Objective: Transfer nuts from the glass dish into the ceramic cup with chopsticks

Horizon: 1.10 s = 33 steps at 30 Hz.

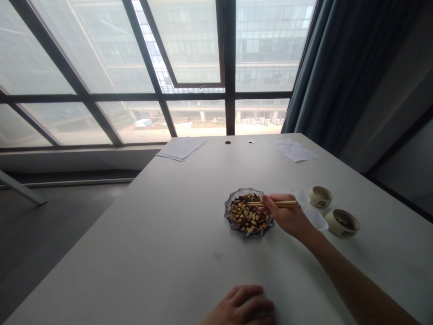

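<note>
Right hand: we pinch chopsticks over a glass dish of peanuts, mid-frame
Left hand: we rest it, fingers together, on the counter, bottom edge

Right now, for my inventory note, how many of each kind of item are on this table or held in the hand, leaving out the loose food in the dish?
Glass dish: 1
Ceramic cups: 2
Clear plastic containers: 2
Paper piles: 2
Pair of chopsticks, in the right hand: 1
Total: 8
</note>
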### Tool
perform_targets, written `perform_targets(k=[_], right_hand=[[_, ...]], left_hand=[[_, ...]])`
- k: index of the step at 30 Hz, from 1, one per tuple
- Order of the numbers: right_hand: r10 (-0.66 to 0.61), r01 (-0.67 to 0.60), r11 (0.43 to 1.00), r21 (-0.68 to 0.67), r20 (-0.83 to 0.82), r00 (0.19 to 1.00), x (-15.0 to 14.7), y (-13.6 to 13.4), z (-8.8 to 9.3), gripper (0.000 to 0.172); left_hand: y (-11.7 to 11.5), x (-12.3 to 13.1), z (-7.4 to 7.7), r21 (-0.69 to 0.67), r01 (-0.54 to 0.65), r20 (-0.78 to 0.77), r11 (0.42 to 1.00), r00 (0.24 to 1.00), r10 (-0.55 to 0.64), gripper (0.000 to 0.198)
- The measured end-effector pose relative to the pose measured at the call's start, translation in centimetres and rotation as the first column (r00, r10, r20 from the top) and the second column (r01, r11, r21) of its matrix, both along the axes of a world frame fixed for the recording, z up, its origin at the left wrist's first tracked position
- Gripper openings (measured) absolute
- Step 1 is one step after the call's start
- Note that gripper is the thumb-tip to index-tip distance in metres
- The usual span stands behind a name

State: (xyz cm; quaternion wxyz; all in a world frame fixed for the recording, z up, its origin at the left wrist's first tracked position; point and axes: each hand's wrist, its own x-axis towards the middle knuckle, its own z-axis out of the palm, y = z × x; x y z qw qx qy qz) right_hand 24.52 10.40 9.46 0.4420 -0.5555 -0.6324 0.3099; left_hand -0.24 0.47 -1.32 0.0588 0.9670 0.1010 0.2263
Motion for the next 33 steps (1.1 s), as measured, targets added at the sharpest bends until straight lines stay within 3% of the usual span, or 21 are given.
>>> perform_targets(k=[8, 13, 16, 18, 20, 22, 28, 33], right_hand=[[-0.164, 0.166, 0.986, 0.005, -0.129, 0.978, 1.4, -1.3, 2.9, 0.046], [-0.308, 0.317, 0.948, 0.021, -0.18, 0.934, 3.9, -4.9, 5.8, 0.048], [-0.452, 0.466, 0.881, 0.079, -0.148, 0.88, 6.8, -8.4, 7.1, 0.041], [-0.584, 0.597, 0.794, 0.117, -0.127, 0.802, 9.1, -10.8, 7.3, 0.033], [-0.679, 0.692, 0.709, 0.134, -0.132, 0.722, 11.4, -12.9, 6.7, 0.026], [-0.72, 0.731, 0.669, 0.137, -0.127, 0.682, 13.4, -14.6, 5.2, 0.023], [-0.736, 0.75, 0.662, 0.008, -0.18, 0.652, 16.5, -16.4, -0.3, 0.025], [-0.74, 0.754, 0.654, 0.067, -0.152, 0.655, 17.3, -16.3, -1.3, 0.034]], left_hand=[[0.0, 0.0, -0.4, 0.026, -0.004, -0.009, 1.0, 1.0, 0.005, 0.026], [0.0, -0.1, 0.2, 0.002, -0.002, -0.023, 1.0, 1.0, 0.002, 0.025], [0.0, 0.0, 0.3, -0.032, -0.004, -0.019, 0.999, 1.0, 0.004, 0.025], [0.0, 0.0, 0.3, -0.049, -0.001, -0.007, 0.999, 1.0, 0.001, 0.024], [0.0, 0.0, 0.3, -0.058, 0.009, -0.02, 0.998, 1.0, -0.01, 0.025], [0.1, -0.1, 0.3, -0.061, 0.024, -0.048, 0.998, 0.998, -0.027, 0.03], [0.3, -0.3, 0.3, -0.091, 0.038, -0.095, 0.995, 0.994, -0.046, 0.03], [0.1, -0.2, 0.5, -0.124, 0.01, -0.121, 0.992, 0.992, -0.025, 0.03]])
